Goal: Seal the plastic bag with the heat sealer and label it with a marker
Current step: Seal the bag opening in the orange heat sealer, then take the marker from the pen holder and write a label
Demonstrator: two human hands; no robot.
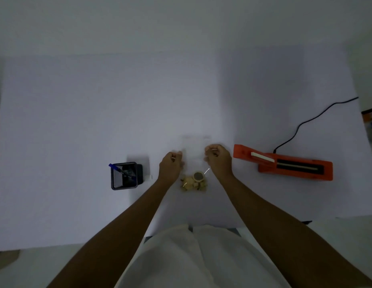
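the clear plastic bag (194,151) is nearly invisible against the white table (98,111); you can only trace its faint top edge and a glint near your right wrist. its pale contents (193,182) sit bunched at the near end, and what they are is hard to tell. the pen (121,171) is half sunk in the dark mesh holder (125,176), so only its blue top shows clearly. the black cord (305,123) runs off the table's right edge. the far half of the table lies open. the orange heat sealer (285,163) sits just right of your right hand (218,157), the holder left of your left hand (170,166). both arms reach forward, fingers curled, each hand pinching one side edge of the bag.
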